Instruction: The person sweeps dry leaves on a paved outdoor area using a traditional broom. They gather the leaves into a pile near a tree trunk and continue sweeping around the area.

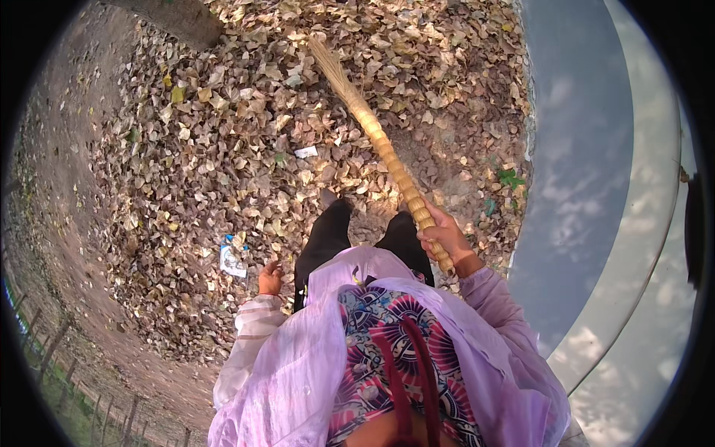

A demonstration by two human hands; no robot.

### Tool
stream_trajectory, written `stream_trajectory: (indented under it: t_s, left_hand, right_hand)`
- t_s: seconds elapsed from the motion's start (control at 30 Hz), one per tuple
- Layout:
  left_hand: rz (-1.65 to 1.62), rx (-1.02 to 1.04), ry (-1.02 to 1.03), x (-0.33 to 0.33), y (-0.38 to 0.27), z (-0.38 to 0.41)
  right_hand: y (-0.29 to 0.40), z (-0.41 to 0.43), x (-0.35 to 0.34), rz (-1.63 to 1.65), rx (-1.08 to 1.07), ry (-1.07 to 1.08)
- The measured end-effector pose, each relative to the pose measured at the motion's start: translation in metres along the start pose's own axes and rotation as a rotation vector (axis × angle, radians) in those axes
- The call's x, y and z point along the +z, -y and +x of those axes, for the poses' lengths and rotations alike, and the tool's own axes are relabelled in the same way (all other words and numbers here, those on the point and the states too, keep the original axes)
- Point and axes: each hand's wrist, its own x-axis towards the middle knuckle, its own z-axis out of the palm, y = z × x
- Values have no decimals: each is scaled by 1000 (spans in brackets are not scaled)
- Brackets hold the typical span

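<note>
My right hand (447, 236) is wrapped around the lower handle of a straw broom (386, 152), close to its butt end. The broom slants up and to the left from the hand, and its handle is bound in ringed segments. Its loose bristles (329, 64) reach over dry fallen leaves (223, 139), near the base of a tree. Low at my left side hangs my left hand (271, 278), its fingers loosely curled and nothing seen in them. A white and blue printed wrapper (233, 258) lies on the leaves just beyond that hand.
A tree trunk (184, 22) stands at the upper left. A small white scrap (306, 152) rests among the leaves ahead of my feet. Along the right runs a paved surface (581, 139) with a grey band. Fence posts (53, 349) line the lower left beyond bare dirt (61, 195).
</note>
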Motion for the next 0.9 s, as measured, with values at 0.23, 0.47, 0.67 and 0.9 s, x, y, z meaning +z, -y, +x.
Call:
stream_trajectory:
  t_s: [0.23, 0.47, 0.67, 0.9]
  left_hand:
    - [-83, -11, -44, 16, -2, -16]
    - [-152, -78, -67, 18, -10, -31]
    - [-103, -78, -76, 22, 1, -15]
    - [-238, -54, -154, 60, -21, -26]
  right_hand:
    - [-16, -34, -57, -317, 349, -44]
    - [-24, 67, -101, -569, 368, 67]
    - [72, 86, -60, -715, -25, -48]
    - [139, 138, -57, -765, -220, 30]
